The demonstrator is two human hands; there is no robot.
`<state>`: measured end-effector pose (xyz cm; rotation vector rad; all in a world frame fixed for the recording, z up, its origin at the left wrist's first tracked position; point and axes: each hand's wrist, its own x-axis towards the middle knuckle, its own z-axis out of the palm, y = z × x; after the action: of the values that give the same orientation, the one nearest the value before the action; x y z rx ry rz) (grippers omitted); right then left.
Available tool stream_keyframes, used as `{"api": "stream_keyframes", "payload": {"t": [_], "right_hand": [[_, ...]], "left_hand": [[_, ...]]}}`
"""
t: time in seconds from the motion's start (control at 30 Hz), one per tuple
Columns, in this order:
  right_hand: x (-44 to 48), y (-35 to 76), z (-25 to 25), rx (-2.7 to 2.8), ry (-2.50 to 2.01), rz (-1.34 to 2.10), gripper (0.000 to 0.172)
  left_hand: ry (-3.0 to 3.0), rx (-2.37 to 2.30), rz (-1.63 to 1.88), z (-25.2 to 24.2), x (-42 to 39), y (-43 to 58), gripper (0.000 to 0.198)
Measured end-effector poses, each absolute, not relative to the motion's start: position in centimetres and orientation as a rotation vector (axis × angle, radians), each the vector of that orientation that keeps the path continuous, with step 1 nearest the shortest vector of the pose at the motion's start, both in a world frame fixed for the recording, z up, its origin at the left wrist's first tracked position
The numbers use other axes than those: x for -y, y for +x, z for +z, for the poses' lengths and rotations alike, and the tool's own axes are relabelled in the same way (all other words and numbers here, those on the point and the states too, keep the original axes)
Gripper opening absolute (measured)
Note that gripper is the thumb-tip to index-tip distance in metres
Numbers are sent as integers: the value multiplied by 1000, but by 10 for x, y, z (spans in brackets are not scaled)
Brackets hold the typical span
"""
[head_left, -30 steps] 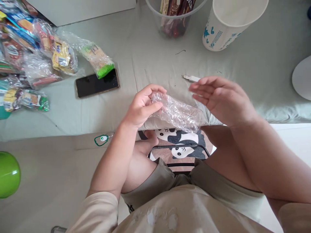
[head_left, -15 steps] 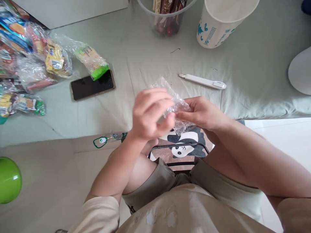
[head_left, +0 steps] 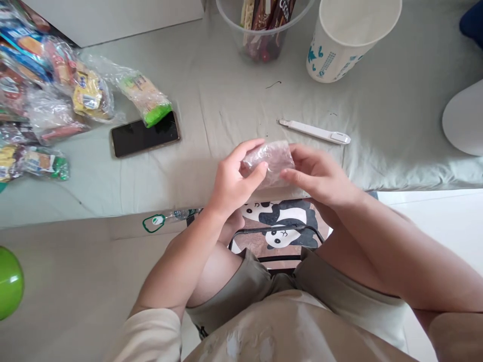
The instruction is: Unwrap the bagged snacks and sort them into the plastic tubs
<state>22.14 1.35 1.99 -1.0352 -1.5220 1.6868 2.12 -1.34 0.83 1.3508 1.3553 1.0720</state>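
Observation:
Between my hands is a clear, crinkled plastic bag (head_left: 274, 160), held just above the front edge of the cloth-covered table. My left hand (head_left: 237, 176) grips its left side, thumb on top and fingers behind. On the right side my right hand (head_left: 315, 173) pinches the bag between thumb and fingers. I cannot make out anything inside it. Just beyond my right hand a white utility knife (head_left: 315, 131) lies on the cloth.
A black phone (head_left: 145, 136) lies to the left, partly under a green-ended snack packet (head_left: 145, 95). More wrapped snacks (head_left: 49, 95) pile up at far left. A clear tub (head_left: 260, 45) with packets and a white paper cup (head_left: 345, 45) stand at the back.
My left hand has come down from above and closed on the bag's left side. The bag, loose and upright before, is now gathered flatter between both hands.

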Motion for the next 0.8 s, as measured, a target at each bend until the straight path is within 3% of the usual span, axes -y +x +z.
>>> {"api": "stream_keyframes", "payload": {"t": [0.1, 0.17, 0.23, 0.33, 0.53, 0.67, 0.8], "right_hand": [[-12, 222, 18, 1457, -1200, 1393, 48], [-12, 223, 18, 1440, -1192, 1508, 51], [-12, 223, 19, 1460, -1226, 1641, 40], [-14, 223, 22, 1437, -1331, 1541, 24], [-18, 225, 21, 1441, -1184, 1644, 25], [-21, 235, 27, 1370, -1286, 1370, 3], [-47, 251, 40, 1189, -1341, 963, 17]], "left_hand": [[1171, -1313, 1050, 8, 11, 22, 45], [1117, -1301, 1009, 8, 12, 22, 48], [1089, -1259, 974, 8, 14, 24, 53], [1044, -1153, 948, 8, 15, 28, 64], [1013, -1140, 959, 0, 8, 28, 64], [1020, -1077, 998, -3, 2, 22, 61], [1002, -990, 1025, -2, -1, 17, 51]]}}
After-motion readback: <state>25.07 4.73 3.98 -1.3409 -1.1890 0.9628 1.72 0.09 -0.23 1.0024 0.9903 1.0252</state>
